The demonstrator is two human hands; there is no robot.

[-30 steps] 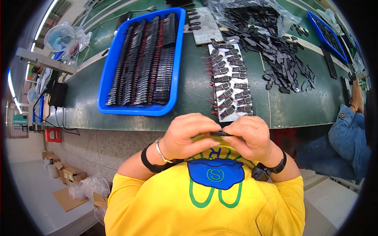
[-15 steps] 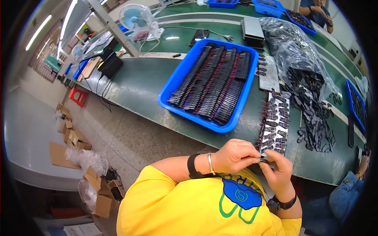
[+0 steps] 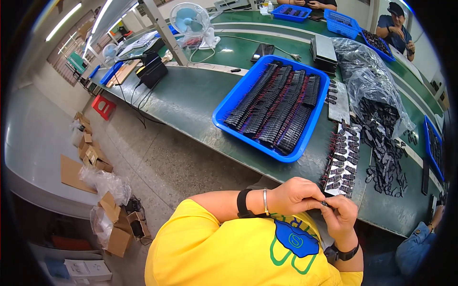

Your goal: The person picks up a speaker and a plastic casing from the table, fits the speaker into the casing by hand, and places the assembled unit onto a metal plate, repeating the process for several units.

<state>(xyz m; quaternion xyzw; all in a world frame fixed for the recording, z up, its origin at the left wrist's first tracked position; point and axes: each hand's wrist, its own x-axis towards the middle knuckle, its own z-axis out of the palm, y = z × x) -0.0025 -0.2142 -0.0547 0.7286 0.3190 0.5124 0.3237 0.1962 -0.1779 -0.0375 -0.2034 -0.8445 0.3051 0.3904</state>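
Observation:
My left hand (image 3: 299, 196) and my right hand (image 3: 341, 215) meet over my yellow shirt, just below the table's near edge. Together they pinch a small black part (image 3: 325, 204) between the fingertips. Right above them on the green table (image 3: 191, 102) lies a grey board (image 3: 344, 162) covered with rows of small black parts with red leads. Left of that board stands a blue tray (image 3: 228, 107) packed with rows of the same black parts.
A clear plastic bag (image 3: 367, 76) and a loose heap of black parts (image 3: 386, 152) lie at the right. More blue trays (image 3: 341, 21) and a seated person (image 3: 398, 26) are at the far end. A white fan (image 3: 190, 21) stands at the back; cardboard boxes (image 3: 112, 229) litter the floor.
The view has swung left and down, showing more floor and boxes. My hands stay together on the small part, now lower right in the picture.

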